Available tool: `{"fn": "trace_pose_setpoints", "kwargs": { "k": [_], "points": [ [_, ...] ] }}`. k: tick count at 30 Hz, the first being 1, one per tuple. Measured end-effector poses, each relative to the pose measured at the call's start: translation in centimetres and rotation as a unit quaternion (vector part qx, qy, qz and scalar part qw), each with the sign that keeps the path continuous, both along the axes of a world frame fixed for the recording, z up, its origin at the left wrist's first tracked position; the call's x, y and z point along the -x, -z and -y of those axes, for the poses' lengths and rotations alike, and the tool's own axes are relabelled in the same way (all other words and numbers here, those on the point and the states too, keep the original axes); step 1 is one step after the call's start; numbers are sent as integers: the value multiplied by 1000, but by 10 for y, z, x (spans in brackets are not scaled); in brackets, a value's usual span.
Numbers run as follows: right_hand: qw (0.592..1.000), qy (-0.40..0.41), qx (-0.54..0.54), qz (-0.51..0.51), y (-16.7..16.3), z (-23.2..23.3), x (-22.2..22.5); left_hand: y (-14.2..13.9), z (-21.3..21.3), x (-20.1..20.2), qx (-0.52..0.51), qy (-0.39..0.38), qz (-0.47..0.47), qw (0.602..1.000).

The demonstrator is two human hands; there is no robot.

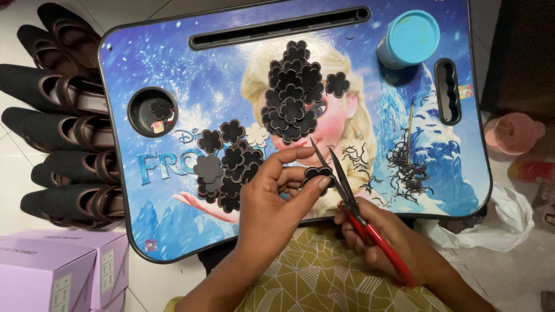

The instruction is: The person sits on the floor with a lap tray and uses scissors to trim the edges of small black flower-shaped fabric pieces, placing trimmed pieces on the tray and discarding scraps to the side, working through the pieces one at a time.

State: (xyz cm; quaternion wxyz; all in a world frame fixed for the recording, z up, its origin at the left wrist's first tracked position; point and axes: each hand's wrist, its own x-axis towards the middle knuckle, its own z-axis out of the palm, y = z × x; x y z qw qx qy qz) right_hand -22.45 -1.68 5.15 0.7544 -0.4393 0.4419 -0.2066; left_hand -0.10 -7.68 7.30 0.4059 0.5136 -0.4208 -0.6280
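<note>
Leftmost, I see purple boxes (pixel 55 271) at the bottom corner and a row of dark shoes (pixel 63 115) on the floor beside the lap table (pixel 173 63). Its round cup well (pixel 152 111) holds a dark flower piece. Next come a small pile (pixel 228 164) of black flower cutouts and, above it, a bigger pile (pixel 292 92) in the middle of the table. My left hand (pixel 274 199) pinches one flower cutout (pixel 319 173) between thumb and fingertips, just above the table's near edge. My right hand (pixel 384 240) is clenched around the red handles of the scissors (pixel 347 190), whose blades stand parted right beside that cutout. Farther right lie black trimmings (pixel 407 167) on the table, with a blue tub (pixel 409 37) near the top corner. A pink lid (pixel 511 133) sits on the floor past the edge.
</note>
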Motion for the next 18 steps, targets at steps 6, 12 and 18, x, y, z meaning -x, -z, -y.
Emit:
{"fn": "trace_pose_setpoints", "kwargs": {
  "k": [6,12,18],
  "points": [
    [1000,1,7,-5,1,-5,3,-3,0,3,-17,19,54,998],
    [999,-9,-1,-42,0,-6,5,-4,-2,4,-24,18,55,998],
    [997,-13,26,-69,2,-7,4,-5,-3,4,-30,16,42,999]
  ]
}}
